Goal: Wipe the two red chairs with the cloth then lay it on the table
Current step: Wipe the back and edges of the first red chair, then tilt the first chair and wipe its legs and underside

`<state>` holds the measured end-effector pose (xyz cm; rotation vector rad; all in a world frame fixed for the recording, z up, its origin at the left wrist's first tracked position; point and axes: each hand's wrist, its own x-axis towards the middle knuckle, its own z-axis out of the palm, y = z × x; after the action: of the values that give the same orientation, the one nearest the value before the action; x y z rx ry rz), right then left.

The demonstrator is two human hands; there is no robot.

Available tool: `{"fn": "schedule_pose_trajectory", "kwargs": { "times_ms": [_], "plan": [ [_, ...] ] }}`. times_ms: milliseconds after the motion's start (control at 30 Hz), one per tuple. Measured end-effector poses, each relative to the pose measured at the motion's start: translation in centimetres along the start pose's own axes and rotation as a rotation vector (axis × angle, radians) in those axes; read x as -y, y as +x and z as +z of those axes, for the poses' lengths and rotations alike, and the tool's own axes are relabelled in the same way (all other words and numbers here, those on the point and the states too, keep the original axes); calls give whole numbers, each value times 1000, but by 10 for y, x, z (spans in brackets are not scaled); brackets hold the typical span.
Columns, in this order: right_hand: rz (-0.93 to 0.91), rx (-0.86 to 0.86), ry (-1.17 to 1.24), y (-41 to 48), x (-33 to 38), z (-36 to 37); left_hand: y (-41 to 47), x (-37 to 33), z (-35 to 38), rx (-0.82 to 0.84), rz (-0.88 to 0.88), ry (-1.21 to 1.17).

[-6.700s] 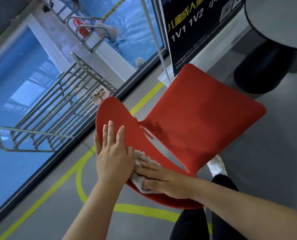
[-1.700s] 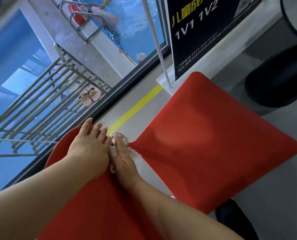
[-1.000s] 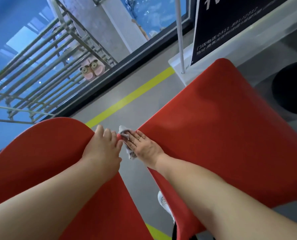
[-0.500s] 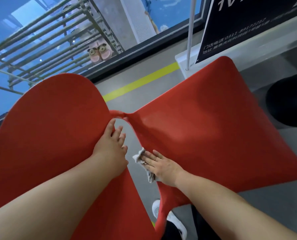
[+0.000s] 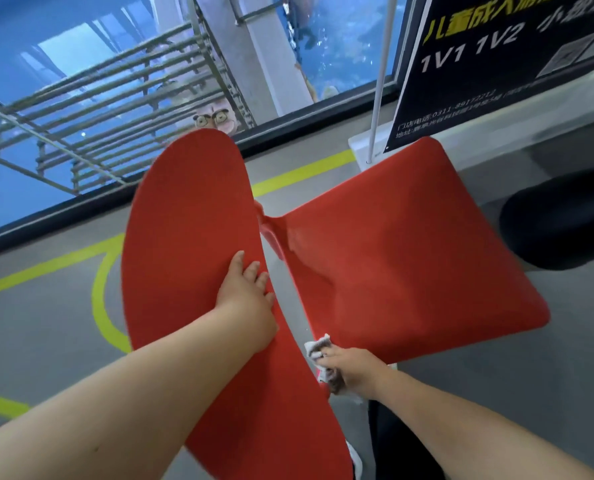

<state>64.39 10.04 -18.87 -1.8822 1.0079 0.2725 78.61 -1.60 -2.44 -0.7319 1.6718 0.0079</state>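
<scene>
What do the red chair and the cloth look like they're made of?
Red chair: probably moulded plastic, a thin curved shell with a smooth satin sheen. Cloth, gripped by the right hand: soft pale woven fabric, crumpled; the exact fibre is unclear.

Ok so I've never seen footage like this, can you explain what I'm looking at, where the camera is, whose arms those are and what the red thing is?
There is no machine here. The camera is worn on a person's head and looks forward and down, so the two bare arms coming in from the bottom belong to the wearer. The wide lens bends and tilts the scene.

The big red shape is a red chair: the rounded panel on the left is its backrest and the broad panel on the right is its seat. The left hand lies flat on the backrest, steadying it. The right hand grips a small pale cloth against the near edge of the seat.

Underneath is a grey floor with yellow lines, and beyond it a window onto a swimming pool. A black sign stands at the upper right.
</scene>
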Motion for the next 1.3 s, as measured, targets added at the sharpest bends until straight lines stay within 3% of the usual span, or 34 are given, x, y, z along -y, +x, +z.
{"fn": "schedule_pose_trajectory", "kwargs": {
  "times_ms": [100, 200, 333, 467, 567, 733, 800, 867, 1000, 1133, 1300],
  "plan": [
    [216, -206, 82, -20, 10, -31, -19, 2, 0, -34, -33, -50],
    [312, -441, 451, -36, 26, -65, -37, 2, 4, -94, -68, -180],
    [224, -750, 664, -59, 61, -114, -63, 1, 10, -254, -99, -451],
    [58, -906, 754, -87, 108, -159, -87, 3, 14, -681, -141, -908],
    [-71, -914, 793, -105, 142, -186, -110, 10, 16, -938, -80, -1264],
    [-193, -876, 798, -120, 189, -229, -147, 24, 17, -1139, 91, -1817],
    [-234, -849, 766, -120, 206, -243, -160, 32, 15, -1271, 24, -1963],
    [-262, -838, 687, -118, 221, -256, -169, 42, 15, -1333, -11, -2114],
    [-312, -782, 602, -112, 244, -287, -186, 58, 16, -1378, 128, -2593],
    [-387, -594, 641, -105, 260, -316, -198, 72, 23, -1466, 101, -2722],
    [-483, -439, 425, -93, 275, -344, -209, 86, 33, -1622, 17, -2604]
  ]
}}
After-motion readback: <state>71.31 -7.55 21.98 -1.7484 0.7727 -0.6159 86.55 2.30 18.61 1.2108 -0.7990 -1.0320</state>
